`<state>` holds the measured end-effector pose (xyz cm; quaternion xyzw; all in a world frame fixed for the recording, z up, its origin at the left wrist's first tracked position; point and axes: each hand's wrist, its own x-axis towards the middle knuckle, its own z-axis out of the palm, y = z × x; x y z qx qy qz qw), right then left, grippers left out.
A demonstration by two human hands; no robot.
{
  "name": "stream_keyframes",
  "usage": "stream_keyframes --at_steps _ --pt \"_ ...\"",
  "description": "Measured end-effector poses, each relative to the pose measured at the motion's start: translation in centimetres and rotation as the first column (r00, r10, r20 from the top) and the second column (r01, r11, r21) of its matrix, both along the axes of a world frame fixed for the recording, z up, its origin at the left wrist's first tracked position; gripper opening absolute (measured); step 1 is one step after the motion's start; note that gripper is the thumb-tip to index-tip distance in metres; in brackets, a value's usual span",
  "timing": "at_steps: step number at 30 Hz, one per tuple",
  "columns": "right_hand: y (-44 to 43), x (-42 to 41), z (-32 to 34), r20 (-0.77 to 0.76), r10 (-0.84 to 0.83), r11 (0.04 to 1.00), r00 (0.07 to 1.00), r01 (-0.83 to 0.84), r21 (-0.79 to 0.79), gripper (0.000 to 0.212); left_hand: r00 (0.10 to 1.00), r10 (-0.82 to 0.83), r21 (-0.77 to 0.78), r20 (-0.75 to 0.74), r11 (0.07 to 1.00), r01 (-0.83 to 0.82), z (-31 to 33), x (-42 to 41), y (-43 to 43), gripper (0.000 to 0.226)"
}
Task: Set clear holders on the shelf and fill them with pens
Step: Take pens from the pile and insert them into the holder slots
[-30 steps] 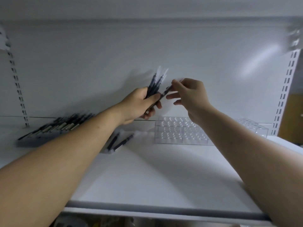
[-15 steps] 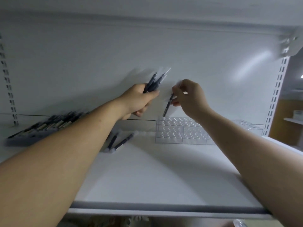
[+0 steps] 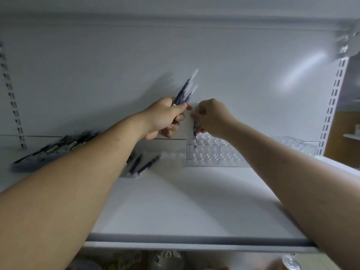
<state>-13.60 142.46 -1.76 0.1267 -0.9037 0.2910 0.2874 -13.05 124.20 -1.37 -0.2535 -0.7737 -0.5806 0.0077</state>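
My left hand (image 3: 165, 117) is closed around a bundle of dark pens (image 3: 186, 90) whose pale ends point up toward the back wall. Just to its right, my right hand (image 3: 211, 117) pinches a single dark pen (image 3: 194, 133) upright, its lower tip down in the back-left corner of a clear holder (image 3: 212, 152) with rows of round holes. That holder stands on the white shelf (image 3: 185, 201) against the back wall. A second clear holder (image 3: 294, 143) stands further right, partly hidden by my right forearm.
A flat tray of dark pens (image 3: 56, 149) lies at the shelf's left. A few loose pens (image 3: 144, 164) lie in a shallow tray behind my left forearm. Slotted uprights run up both sides. The shelf's front lip (image 3: 194, 242) is near me, with blurred items below.
My right hand drew one pen away from the bundle, turned it upright and lowered it until its tip reached the holder's back-left corner. My left hand stayed put with the bundle.
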Motion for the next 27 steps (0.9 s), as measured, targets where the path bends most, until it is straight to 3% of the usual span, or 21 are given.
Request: stream_keyframes --at_steps 7,10,13,18,21,27 --pt "1.0 0.4 -0.5 -0.005 -0.051 0.995 0.999 0.052 0.081 0.037 0.999 -0.011 -0.056 -0.048 0.998 0.009 -0.3 0.2 -0.4 0.024" --pt "1.9 1.3 0.0 -0.108 -0.04 0.999 0.993 0.036 -0.039 0.026 0.999 -0.011 -0.088 -0.05 0.996 0.007 -0.5 0.2 -0.6 0.026" --pt "2.5 2.1 0.8 -0.141 0.043 0.961 0.989 -0.08 -0.265 0.017 0.998 -0.013 -0.101 -0.057 0.995 0.007 -0.7 0.2 -0.5 0.027" --pt "2.1 2.5 0.7 -0.055 0.314 0.745 0.948 -0.282 -0.604 0.017 0.998 -0.01 -0.114 -0.059 0.993 0.003 -0.7 0.7 -0.3 0.029" --pt "1.6 2.6 0.6 -0.054 0.387 0.674 0.921 -0.322 -0.665 0.026 0.999 -0.016 -0.128 -0.036 0.992 0.012 -0.9 0.9 -0.1 0.03" --pt "1.5 2.5 0.5 -0.078 0.333 0.668 0.94 -0.294 -0.684 0.022 1.0 -0.015 -0.089 -0.021 0.996 0.014 -0.7 0.8 0.0 0.03"
